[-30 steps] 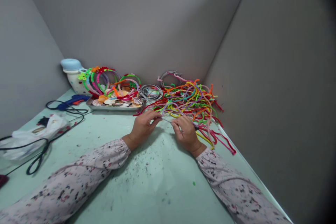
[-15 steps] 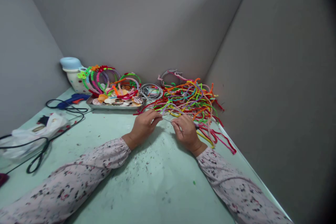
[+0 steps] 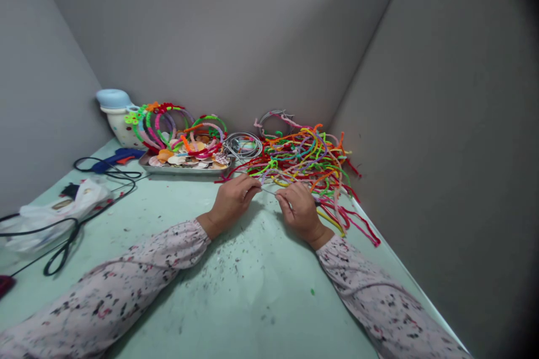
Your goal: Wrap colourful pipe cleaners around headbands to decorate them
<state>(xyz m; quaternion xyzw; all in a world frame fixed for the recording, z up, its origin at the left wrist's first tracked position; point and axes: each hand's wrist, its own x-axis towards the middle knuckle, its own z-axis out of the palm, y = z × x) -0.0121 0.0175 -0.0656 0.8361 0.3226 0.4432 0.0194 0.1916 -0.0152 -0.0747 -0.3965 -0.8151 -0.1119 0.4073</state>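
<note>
Both hands meet over the middle of the table, a short gap apart. A thin grey wire (image 3: pixel 268 191) spans that gap. My left hand (image 3: pixel 236 197) pinches one end of it between thumb and fingertips. The other side of the wire runs into the closed fingers of my right hand (image 3: pixel 300 208), and a small dark piece shows just beyond that hand. Right behind the hands lies a heap of coloured pipe cleaners (image 3: pixel 301 157), with a few red and yellow ones trailing past my right hand.
A metal tray (image 3: pixel 185 171) of shells bears several fuzzy headbands (image 3: pixel 162 129). Beside it lies a coil of grey wire (image 3: pixel 243 146). A blue-lidded container (image 3: pixel 115 115), blue pliers-like handles (image 3: pixel 115 160), a black cable (image 3: pixel 76 233) and a white plastic bag (image 3: pixel 44 219) are at left. Grey walls enclose the table.
Almost nothing differs. Both hands keep the same hold on the wire, and the whole view has shifted very slightly.
</note>
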